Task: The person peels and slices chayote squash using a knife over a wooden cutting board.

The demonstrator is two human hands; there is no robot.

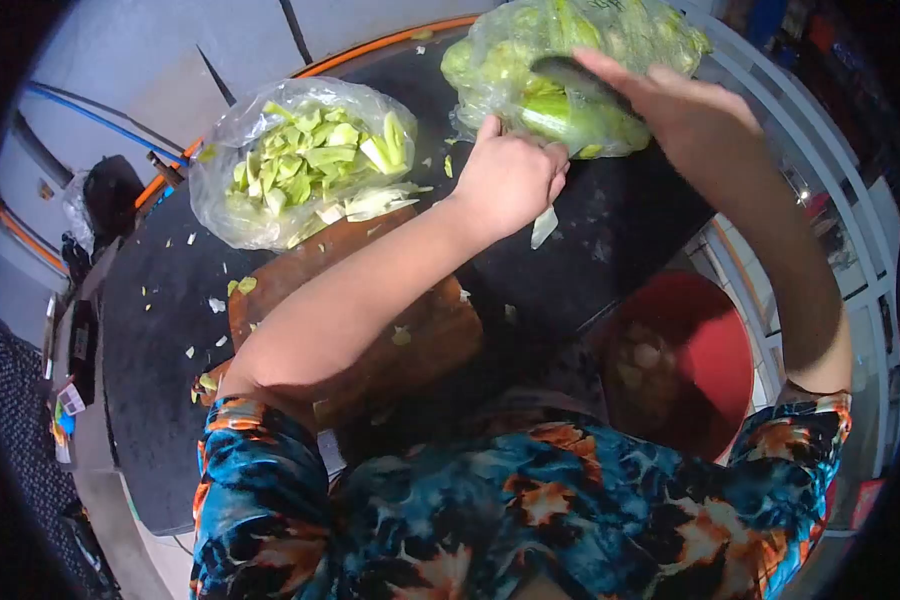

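A clear plastic bag of green leafy vegetables (pixel 610 40) lies at the far right of the dark table. My left hand (pixel 510 180) is closed at the bag's near-left edge, fingers bunched round the plastic. Below that hand a small pale strip (pixel 544 228) shows. Over the bag's right side is my right hand (pixel 675 105), closed on a knife whose dark blade (pixel 575 76) points left across the vegetables; the handle is hidden in the hand. To the left, an open clear bag (pixel 210 195) holds chopped pale-green pieces (pixel 305 150).
A brown wooden cutting board (pixel 430 335) lies under my left forearm on the black table (pixel 160 370), with scraps scattered around. A red bucket (pixel 720 340) stands at the table's right, with pale contents inside. Beyond it runs a white metal rack (pixel 850 190).
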